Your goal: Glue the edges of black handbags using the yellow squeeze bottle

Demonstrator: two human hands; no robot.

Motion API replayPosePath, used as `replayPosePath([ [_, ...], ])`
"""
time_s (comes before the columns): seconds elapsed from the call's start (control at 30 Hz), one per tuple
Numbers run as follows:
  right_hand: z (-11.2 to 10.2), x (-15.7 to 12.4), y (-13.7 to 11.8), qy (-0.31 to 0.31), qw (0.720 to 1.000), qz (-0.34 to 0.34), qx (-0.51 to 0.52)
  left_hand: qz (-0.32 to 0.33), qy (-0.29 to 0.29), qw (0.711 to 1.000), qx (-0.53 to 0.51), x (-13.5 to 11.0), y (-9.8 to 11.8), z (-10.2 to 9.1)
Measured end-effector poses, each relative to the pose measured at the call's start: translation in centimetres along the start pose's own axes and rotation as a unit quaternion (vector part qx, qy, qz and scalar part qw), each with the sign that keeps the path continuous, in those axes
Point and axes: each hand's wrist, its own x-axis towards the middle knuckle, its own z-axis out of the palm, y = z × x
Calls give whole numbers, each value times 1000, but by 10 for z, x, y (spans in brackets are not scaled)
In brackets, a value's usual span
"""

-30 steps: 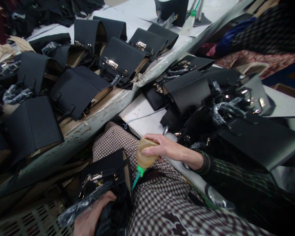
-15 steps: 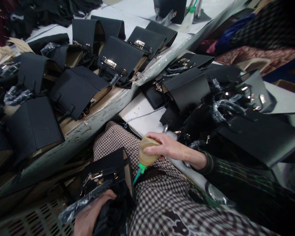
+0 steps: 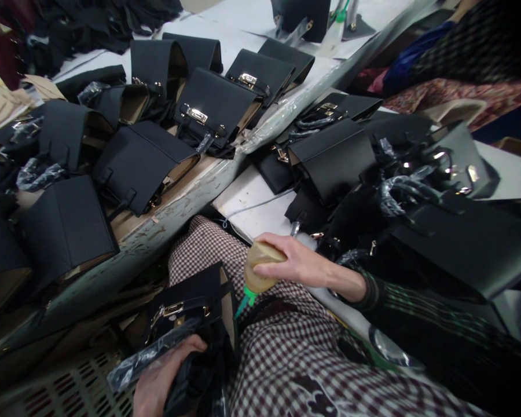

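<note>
My right hand (image 3: 293, 263) is closed round a tan squeeze bottle (image 3: 258, 269), held upside down with its green nozzle (image 3: 245, 301) pointing into the open side of a black handbag (image 3: 191, 304) on my lap. That bag has a gold clasp and a plastic-wrapped handle (image 3: 150, 356). My left hand (image 3: 162, 379) grips the bag from below, fingers curled on its dark lining, at the bottom edge of the view.
Many black handbags (image 3: 208, 107) lie on the worn table (image 3: 156, 234) ahead and left. More bags (image 3: 417, 191) are heaped on a white surface to the right. A second green-capped bottle (image 3: 333, 29) stands far back. A perforated floor grate (image 3: 65, 382) lies bottom left.
The view has shifted slightly. The bottle in my right hand has risen a little and its nozzle stays at the bag's opening. My left hand keeps its hold.
</note>
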Motion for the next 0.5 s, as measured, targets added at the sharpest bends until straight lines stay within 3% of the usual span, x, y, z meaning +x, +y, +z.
replayPosePath([
  [0.1,2,-12,-9,-34,995,34,86,13,-15,1000,3,0,-7,-4],
  [0.2,8,-21,-11,-59,983,55,168,-24,49,998,-19,-1,-6,-1],
  [0.33,24,-21,-5,-33,963,12,267,-114,131,984,-23,1,2,-1],
  [0.5,44,-10,-7,-1,914,-21,406,-170,187,967,42,6,3,-36],
])
